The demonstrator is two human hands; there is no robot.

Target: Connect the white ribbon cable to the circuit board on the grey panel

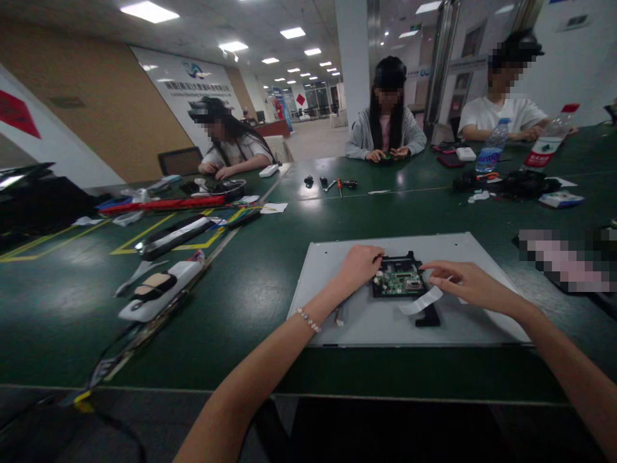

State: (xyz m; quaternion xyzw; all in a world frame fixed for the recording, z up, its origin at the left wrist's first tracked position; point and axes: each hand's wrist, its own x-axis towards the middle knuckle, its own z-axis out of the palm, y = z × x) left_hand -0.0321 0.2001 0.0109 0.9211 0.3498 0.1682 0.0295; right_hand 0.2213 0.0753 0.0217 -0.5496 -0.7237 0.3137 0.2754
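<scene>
a board (396, 281) sat in a black frame (393, 296) on a pale panel (337, 334), laid near the edge of a green table (255, 257). the left hand (359, 267) was at the frame's far left corner, fingers bent; whether they gripped it or merely steadied it could not be told. the right hand (460, 283) was at the frame's right side, its index finger reaching toward the edge and its thumb curled beneath. a white strip (421, 301) slanted just below those fingers, and whether they pinched it could not be told.

the strip looked the likeliest trouble: if it was joined to the board, a sharp tug by the right hand could have torn it or worked it loose. the board's parts lay bare, so a slipping fingertip could have scraped them. with a loose left hand, a push from the right could have skidded the frame across the smooth-looking panel. across the table, well apart, lay a screwdriver (340, 187); a bottle (491, 146) stood farther right.
</scene>
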